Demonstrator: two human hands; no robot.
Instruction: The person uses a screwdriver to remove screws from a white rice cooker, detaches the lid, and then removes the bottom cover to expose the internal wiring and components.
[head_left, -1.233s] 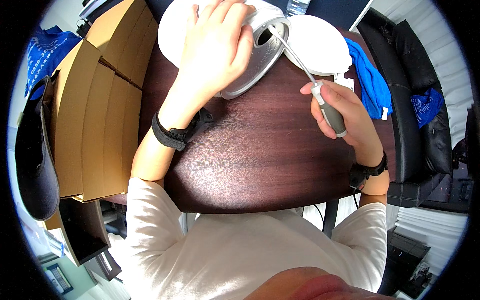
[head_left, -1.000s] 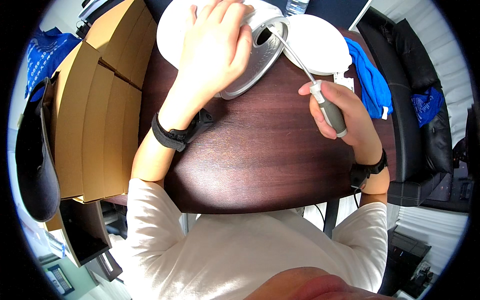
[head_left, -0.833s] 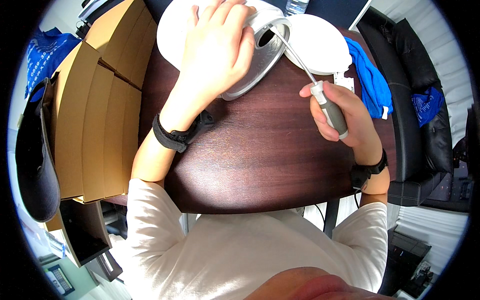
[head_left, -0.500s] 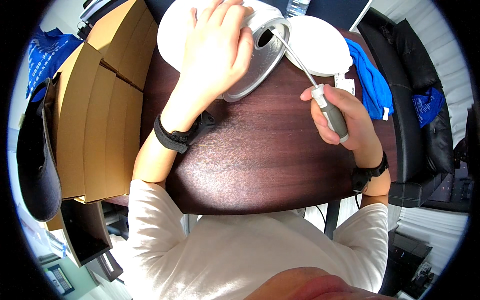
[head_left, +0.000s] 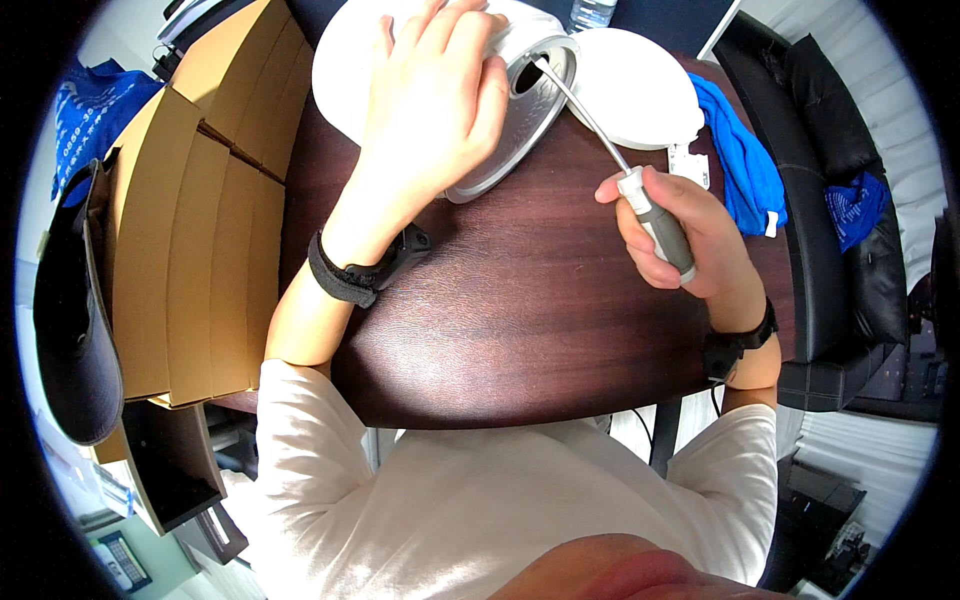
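Gripping the screwdriver (head_left: 662,235), the right hand (head_left: 715,245) points its long shaft toward eleven o'clock, at the white device (head_left: 342,82).

Head cam: wide fisheye, left unit of the head-worn pair, looking down from above the near edge of the tabletop (head_left: 520,330). It's facing outward toward the far edge, running upright and unmirrored. Range is staying short: white shirt (head_left: 480,490) is filling the lower part under the cam, left hand (head_left: 435,95) is showing farther out by the far edge, right hand (head_left: 690,235) toward the right edge. Fisheye is bowing the near edge, taking in cardboard boxes (head_left: 200,250) at the left edge and black sofa (head_left: 830,310) beyond the right edge.
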